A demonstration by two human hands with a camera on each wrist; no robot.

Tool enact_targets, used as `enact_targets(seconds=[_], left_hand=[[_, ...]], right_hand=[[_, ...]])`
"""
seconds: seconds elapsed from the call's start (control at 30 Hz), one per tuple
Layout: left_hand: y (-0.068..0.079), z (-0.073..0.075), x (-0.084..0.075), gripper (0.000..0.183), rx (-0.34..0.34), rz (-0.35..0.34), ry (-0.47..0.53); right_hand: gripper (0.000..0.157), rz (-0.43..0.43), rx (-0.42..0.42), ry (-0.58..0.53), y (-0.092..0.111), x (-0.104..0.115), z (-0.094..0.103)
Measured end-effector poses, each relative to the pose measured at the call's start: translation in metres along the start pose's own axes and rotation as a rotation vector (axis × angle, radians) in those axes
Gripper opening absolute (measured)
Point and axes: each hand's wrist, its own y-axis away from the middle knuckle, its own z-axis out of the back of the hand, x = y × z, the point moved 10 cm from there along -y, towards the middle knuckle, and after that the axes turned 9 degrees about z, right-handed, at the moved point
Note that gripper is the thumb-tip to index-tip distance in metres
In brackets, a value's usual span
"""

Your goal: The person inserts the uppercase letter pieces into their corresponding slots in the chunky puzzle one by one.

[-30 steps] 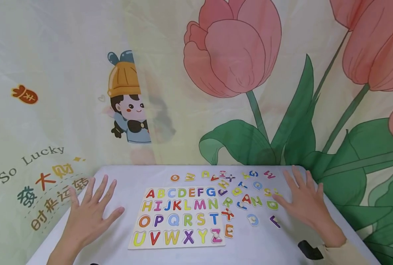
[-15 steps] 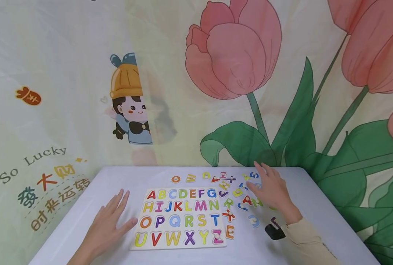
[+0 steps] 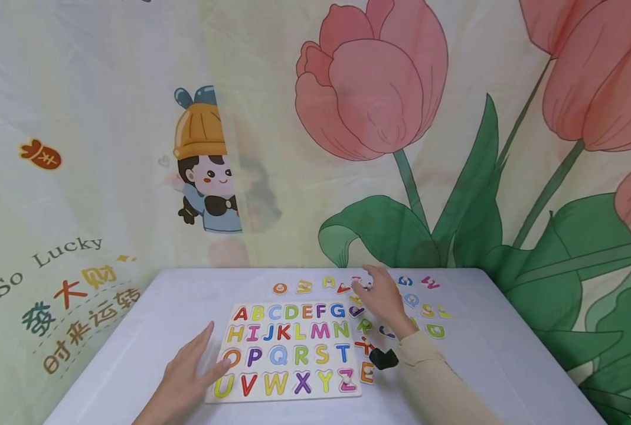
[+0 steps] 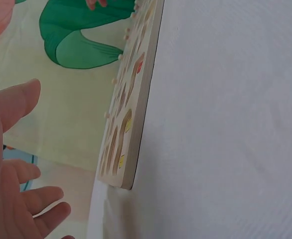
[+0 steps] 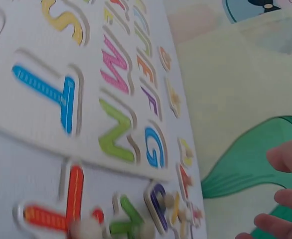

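Note:
A white alphabet puzzle board [image 3: 288, 368] lies on the table with coloured letter recesses in rows. A pink Z piece [image 3: 347, 381] sits in its lower right corner. My left hand [image 3: 185, 373] is at the board's left edge, thumb spread over the O and fingers extended; in the left wrist view it holds nothing beside the board. Over the loose knobbed letters right of the board hovers my right hand [image 3: 385, 302], fingers loosely bent near the purple J-like piece [image 3: 356, 310]. The right wrist view shows these fingers [image 5: 288, 154] apart from the pieces.
Several loose letters lie behind and right of the board, among them an orange O [image 3: 280, 288], an orange E [image 3: 366, 373], a blue Q [image 3: 411, 300] and a green D [image 3: 435, 331]. A printed curtain [image 3: 273, 118] hangs behind the table [image 3: 480, 383].
My right hand has moved left from the table's right side to above the loose letters by the board. My left hand has come right and nearer, to the board's left edge.

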Motion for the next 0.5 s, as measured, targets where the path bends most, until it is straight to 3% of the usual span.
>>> enact_targets(seconds=[0.17,0.5], left_hand=[[-0.003,-0.013,0.006,0.102,0.09,0.056,0.025],[0.0,-0.025,0.015,0.101,0.14,0.056,0.017]], right_hand=[[0.055,-0.018,-0.019,-0.061,-0.01,0.018,-0.023],[0.046,-0.037,0.017,-0.195,-0.027,0.057,-0.079]])
